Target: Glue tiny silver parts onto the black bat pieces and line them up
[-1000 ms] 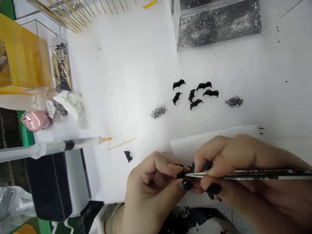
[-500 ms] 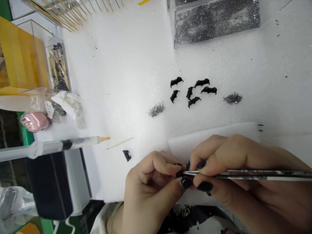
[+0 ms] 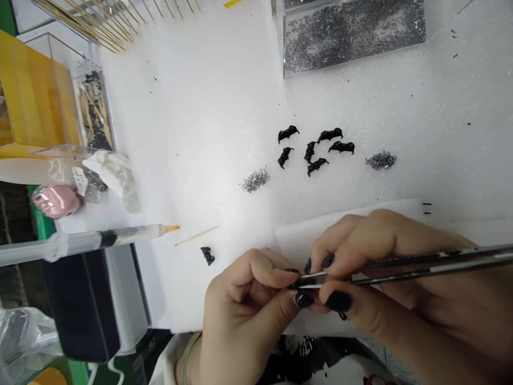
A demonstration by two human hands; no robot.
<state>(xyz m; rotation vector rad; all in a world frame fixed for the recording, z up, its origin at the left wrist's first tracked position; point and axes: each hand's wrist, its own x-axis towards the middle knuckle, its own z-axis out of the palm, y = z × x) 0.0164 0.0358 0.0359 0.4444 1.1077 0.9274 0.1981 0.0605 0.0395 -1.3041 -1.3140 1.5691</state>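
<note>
Pinching a small black piece [image 3: 294,285] between thumb and forefinger of the left hand [image 3: 242,315], just in from the near edge of the white desk [image 3: 192,117]; shape mostly hidden by the fingertips. Grasping tweezers [image 3: 425,272] in the right hand [image 3: 401,310], legs spread apart, metal tips right at the black piece; cannot tell whether touching it. Beneath and beyond the hands, a white sheet [image 3: 340,218] near the same edge. Toward the middle of the desk, a loose cluster of six black winged pieces [image 3: 310,152]. Left of the cluster, a pile of silver bits [image 3: 255,181]; right of it, a darker pile [image 3: 381,160]. Near the desk's near left corner, one lone winged piece [image 3: 207,255], with a thin wooden stick [image 3: 196,236] just beyond. Reaching in over the left edge, a syringe [image 3: 132,235], amber tip pointing toward the stick. Farther along the left edge, a crumpled white tissue [image 3: 112,171], then a clear box [image 3: 95,112] of sticks and black bits, with skewers [image 3: 96,24] beyond. Toward the far side, a clear tray [image 3: 355,37] strewn with tiny dark bits.
</note>
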